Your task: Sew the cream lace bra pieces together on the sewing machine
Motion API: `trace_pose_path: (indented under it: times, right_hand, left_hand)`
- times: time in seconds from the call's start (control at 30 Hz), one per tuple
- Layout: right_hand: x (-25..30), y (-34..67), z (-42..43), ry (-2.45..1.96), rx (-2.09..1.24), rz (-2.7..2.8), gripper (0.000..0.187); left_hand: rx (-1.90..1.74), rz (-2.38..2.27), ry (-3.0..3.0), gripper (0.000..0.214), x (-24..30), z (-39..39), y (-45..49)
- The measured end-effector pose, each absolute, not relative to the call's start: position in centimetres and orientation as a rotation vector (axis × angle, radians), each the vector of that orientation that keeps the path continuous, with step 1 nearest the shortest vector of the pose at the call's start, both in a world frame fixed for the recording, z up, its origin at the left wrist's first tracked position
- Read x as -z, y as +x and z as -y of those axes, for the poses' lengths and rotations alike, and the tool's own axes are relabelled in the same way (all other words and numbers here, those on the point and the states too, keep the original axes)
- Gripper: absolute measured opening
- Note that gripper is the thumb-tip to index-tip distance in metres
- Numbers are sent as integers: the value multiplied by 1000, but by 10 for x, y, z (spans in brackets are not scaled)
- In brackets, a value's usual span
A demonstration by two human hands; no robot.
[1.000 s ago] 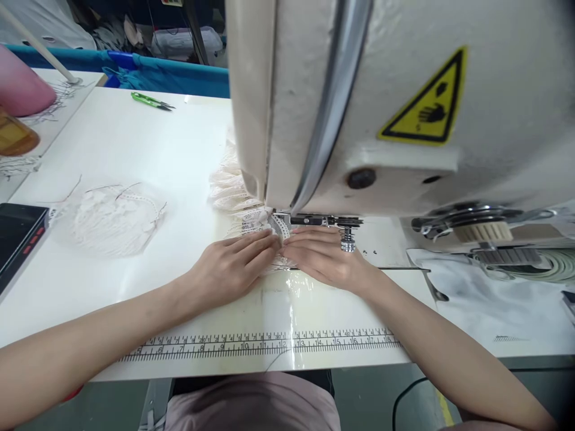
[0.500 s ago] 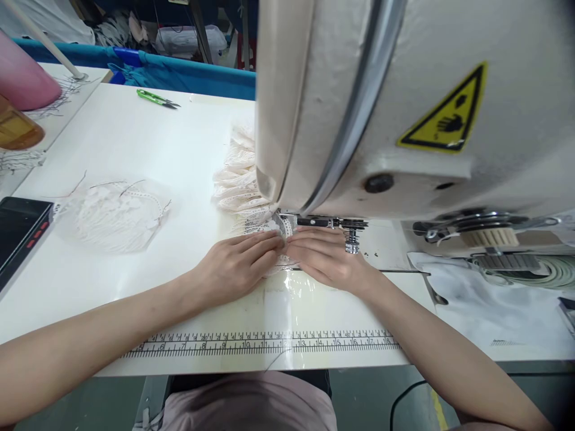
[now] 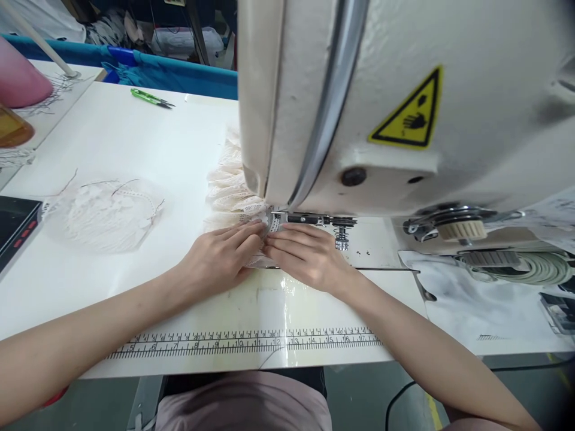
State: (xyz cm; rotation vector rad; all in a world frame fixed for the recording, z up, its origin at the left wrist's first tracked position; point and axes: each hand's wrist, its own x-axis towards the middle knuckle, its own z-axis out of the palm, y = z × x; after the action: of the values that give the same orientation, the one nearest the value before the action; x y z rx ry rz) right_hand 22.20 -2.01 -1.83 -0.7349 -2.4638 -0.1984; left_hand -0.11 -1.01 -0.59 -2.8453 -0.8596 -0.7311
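Observation:
Cream gathered lace fabric (image 3: 228, 188) runs behind and under my hands to the presser foot (image 3: 279, 216) of a sewing machine (image 3: 309, 108). My left hand (image 3: 220, 254) is closed on the lace left of the foot, its fingers together and slightly bent. From the right, my right hand (image 3: 308, 254) holds the lace edge just in front of the foot, fingers close together and pointing left. The fingertips of both hands nearly meet. My thumbs and the part of the lace beneath the hands are hidden.
A lace piece with loose threads (image 3: 108, 212) lies on the left of the white table. Behind it are green thread snips (image 3: 151, 97); a black device (image 3: 18, 224) is at the left edge. A ruler strip (image 3: 242, 344) runs along the front. The machine head blocks the back right.
The view has shifted slightly, so the machine appears further left. Both hands remain on the lace at the foot; my right fingertips now sit a little closer over the lace edge.

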Motion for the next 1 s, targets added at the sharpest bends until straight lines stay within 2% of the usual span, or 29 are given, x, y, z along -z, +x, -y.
trace_pose_path:
  times: [0.57, 1.0]
  right_hand:
    - [12, 229, 19, -838, 132, 2466, 24]
    - [21, 238, 10, -891, 30, 2440, 16]
  left_hand:
    - [694, 849, -2864, 37, 10, 7, -1]
    - [626, 762, -2940, 44, 12, 5, -3]
